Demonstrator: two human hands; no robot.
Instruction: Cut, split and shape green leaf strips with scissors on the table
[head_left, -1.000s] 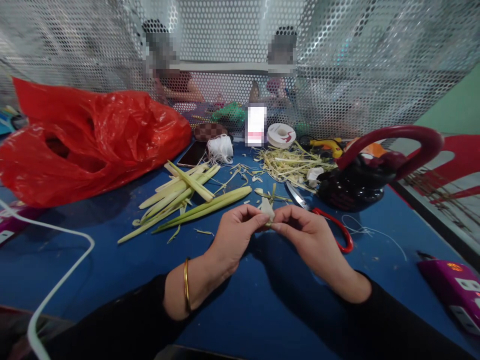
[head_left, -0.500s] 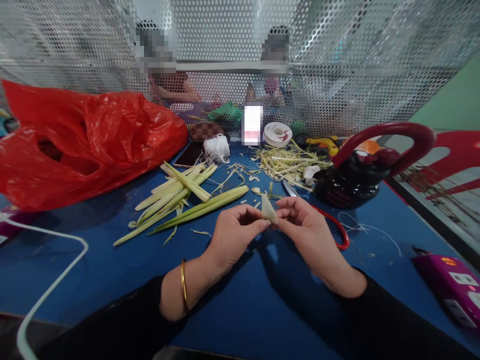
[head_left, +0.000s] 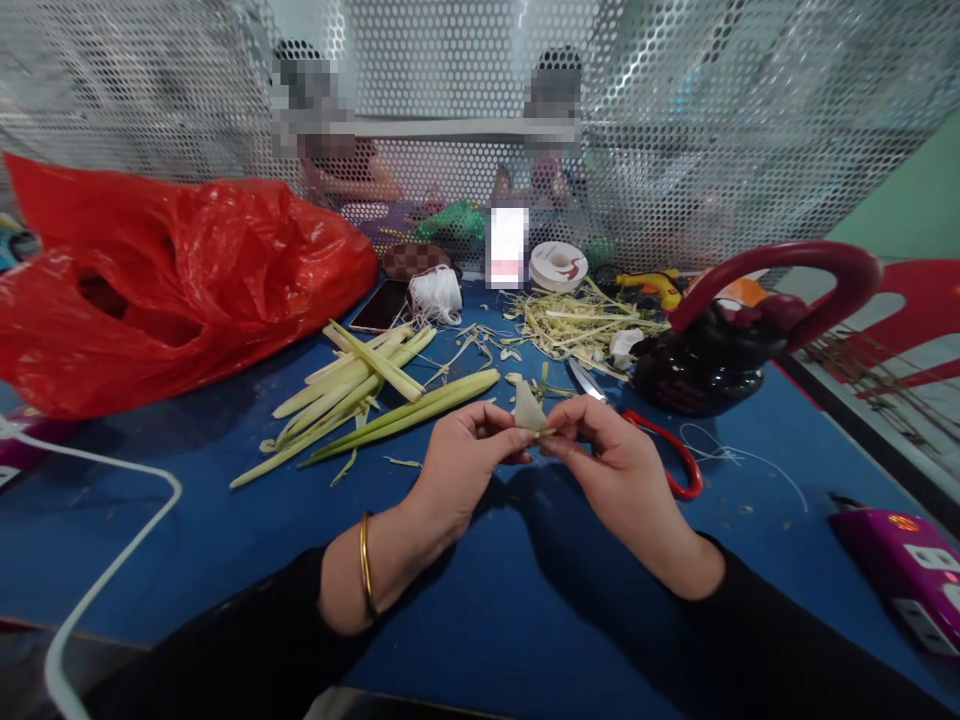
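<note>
Between both hands is a small, pale green piece of leaf (head_left: 528, 405), folded to a point that stands upward. My left hand (head_left: 459, 465) pinches its lower end between thumb and fingers. From the other side my right hand (head_left: 626, 475) pinches the same lower end, its fingertips close to the left thumb; fingers partly hide that end. Long pale green leaf strips (head_left: 352, 390) lie piled beyond my left hand. Just past my right hand rest scissors with red handles (head_left: 688, 470), partly covered by that hand.
A red plastic bag (head_left: 187, 280) fills the left. Behind stand white thread (head_left: 436, 293), a ribbon roll (head_left: 559, 265), a lit screen (head_left: 508, 245) and shredded trimmings (head_left: 570, 325). A black pot with a dark red handle (head_left: 697, 365) and a purple power strip (head_left: 900, 565) are right.
The folded leaf piece has turned slightly, its point moving left. My right fingers have closed in lower on its end, and the left hand has shifted only a little.
</note>
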